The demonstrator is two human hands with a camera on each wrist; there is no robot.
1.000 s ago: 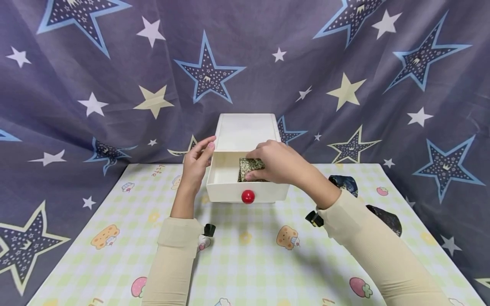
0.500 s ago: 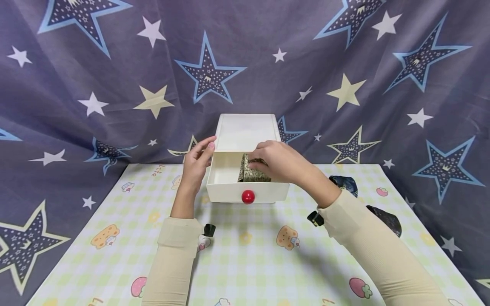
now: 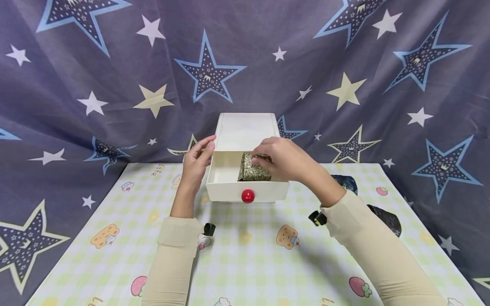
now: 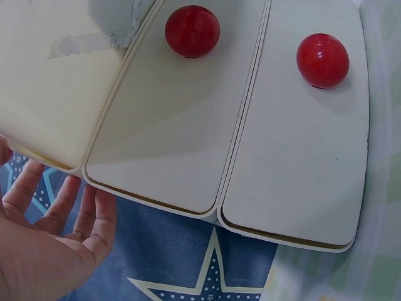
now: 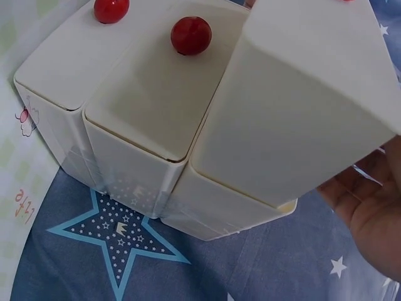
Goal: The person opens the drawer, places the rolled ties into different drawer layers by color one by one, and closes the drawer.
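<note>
In the head view, a white drawer with a red knob is pulled out of the white drawer cabinet. A folded cloth with a speckled brown-green pattern lies in the drawer's right part. My right hand is over that cloth, thumb and fingers loosely bent at its upper right; whether the fingertips touch it is hard to see. My left hand rests its fingers against the cabinet's left side. In the left wrist view, those fingers are extended by the cabinet's edge.
Below the pulled-out drawer, two drawer fronts with red knobs stay closed. Two dark folded cloth pieces, one bluish and one black, lie on the right of the checked tablecloth. A star-patterned curtain hangs close behind.
My right hand has drawn back slightly up and right from its hold on the folded cloth, so more of the cloth shows in the drawer. The left hand has stayed in place.
</note>
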